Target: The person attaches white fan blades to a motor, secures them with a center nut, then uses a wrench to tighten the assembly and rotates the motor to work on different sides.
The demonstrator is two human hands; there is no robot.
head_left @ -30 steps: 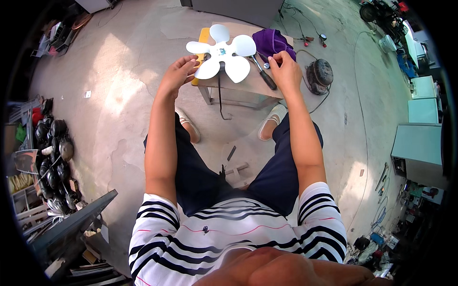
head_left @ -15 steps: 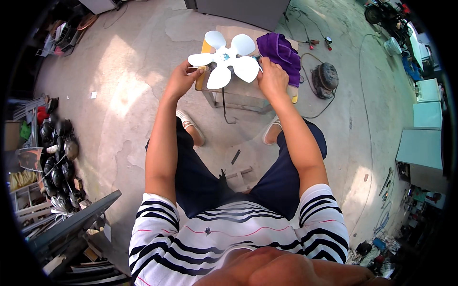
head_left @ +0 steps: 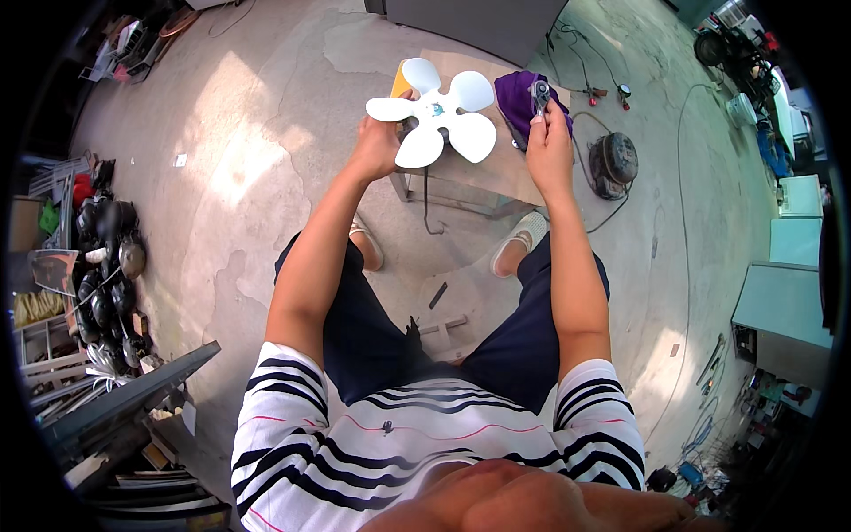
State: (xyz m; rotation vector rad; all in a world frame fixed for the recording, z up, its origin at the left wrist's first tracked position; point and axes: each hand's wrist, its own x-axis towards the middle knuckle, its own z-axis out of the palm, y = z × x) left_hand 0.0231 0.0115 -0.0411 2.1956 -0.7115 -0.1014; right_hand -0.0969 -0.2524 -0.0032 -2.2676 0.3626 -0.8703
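A white five-blade fan (head_left: 470, 133) with a small teal centre is over a low wooden table (head_left: 510, 177), a black bent rod hanging below it. My left hand (head_left: 378, 142) is closed at the fan's left side, its fingers partly hidden behind the blades. My right hand (head_left: 549, 151) grips a metal ratchet wrench (head_left: 540, 94), raised beside the fan in front of a crumpled purple cloth (head_left: 512, 99). A yellow item (head_left: 399, 82) shows at the table's left edge, mostly behind the fan.
A black compressor (head_left: 613, 164) with cords lies right of the table; gauges (head_left: 623, 93) and hoses are farther back. A grey cabinet (head_left: 465, 27) stands behind. Piled black parts (head_left: 102, 248) and metal scrap line the left; appliances (head_left: 780, 301) line the right.
My left hand has moved right and in behind the fan's left blade. My right hand has left the fan's edge, picked up the ratchet and moved right. The fan sits slightly farther right in view.
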